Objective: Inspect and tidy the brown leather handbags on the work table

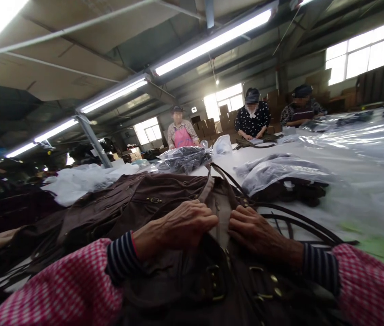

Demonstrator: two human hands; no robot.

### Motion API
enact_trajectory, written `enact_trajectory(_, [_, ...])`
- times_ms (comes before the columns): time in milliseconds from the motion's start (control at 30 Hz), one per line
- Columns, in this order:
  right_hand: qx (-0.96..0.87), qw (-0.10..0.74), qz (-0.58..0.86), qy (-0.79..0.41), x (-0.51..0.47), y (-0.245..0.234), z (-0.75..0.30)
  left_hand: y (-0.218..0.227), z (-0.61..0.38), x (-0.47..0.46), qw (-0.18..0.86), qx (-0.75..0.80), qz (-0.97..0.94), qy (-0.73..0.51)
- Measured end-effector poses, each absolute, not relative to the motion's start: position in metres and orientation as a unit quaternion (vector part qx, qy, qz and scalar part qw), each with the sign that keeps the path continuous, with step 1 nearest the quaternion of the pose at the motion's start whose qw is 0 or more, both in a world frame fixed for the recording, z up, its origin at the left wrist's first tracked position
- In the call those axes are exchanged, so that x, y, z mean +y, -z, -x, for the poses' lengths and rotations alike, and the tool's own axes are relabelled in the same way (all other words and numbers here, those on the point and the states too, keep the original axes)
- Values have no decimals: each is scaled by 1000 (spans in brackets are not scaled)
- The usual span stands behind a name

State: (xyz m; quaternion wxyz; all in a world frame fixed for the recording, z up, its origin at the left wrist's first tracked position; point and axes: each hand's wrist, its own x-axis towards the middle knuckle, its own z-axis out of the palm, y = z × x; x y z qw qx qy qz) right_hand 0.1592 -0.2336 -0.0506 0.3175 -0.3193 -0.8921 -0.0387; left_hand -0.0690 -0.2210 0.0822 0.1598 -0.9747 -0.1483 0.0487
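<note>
A dark brown bag point(151, 199) with brass buckles and long straps lies on the table right in front of me. My left hand point(181, 224) rests on top of it, fingers curled and gripping the edge of the bag's opening at the middle. My right hand point(256, 231) grips the opposite edge, fingers bent inward toward the left hand. Between the two hands shows a pale strip of the bag's lining point(223, 213). Both sleeves are pink checked with striped cuffs.
More brown bags are heaped at the left point(11, 208). White and clear plastic bags point(83, 181), some with dark goods inside point(280, 174), lie across the white table point(355, 181). Three people work at the far side point(253, 120). A green sheet point(378, 246) lies at right.
</note>
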Motion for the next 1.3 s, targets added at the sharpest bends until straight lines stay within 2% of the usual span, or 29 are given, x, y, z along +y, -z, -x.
enact_trajectory(167, [-889, 300, 345, 28, -234, 53, -169, -75, 81, -221, 61, -280, 958, -2])
enact_trajectory(267, [-881, 266, 391, 1, -227, 36, -160, -59, 85, -227, 14, -291, 956, 20])
enact_trajectory(467, [-859, 132, 492, 47, -198, 1, -131, -58, 78, -227, 17, -325, 945, 33])
enact_trajectory(633, [-858, 108, 501, 40, -181, -1, -120, -70, 58, -202, 108, -371, 922, -21])
enact_trajectory(767, [-850, 112, 514, 38, -180, 4, -123, -56, 48, -194, 176, -374, 910, -21])
enact_trajectory(933, [-845, 137, 516, 36, -173, 11, -131, -35, 55, -199, 255, -271, 928, 32])
enact_trajectory(1133, [-866, 253, 432, 0, -186, 23, -140, -39, 69, -180, 147, -324, 933, 54])
enact_trajectory(1300, [-904, 265, 325, -86, -231, 36, -146, -31, 70, -178, 127, -291, 943, 97])
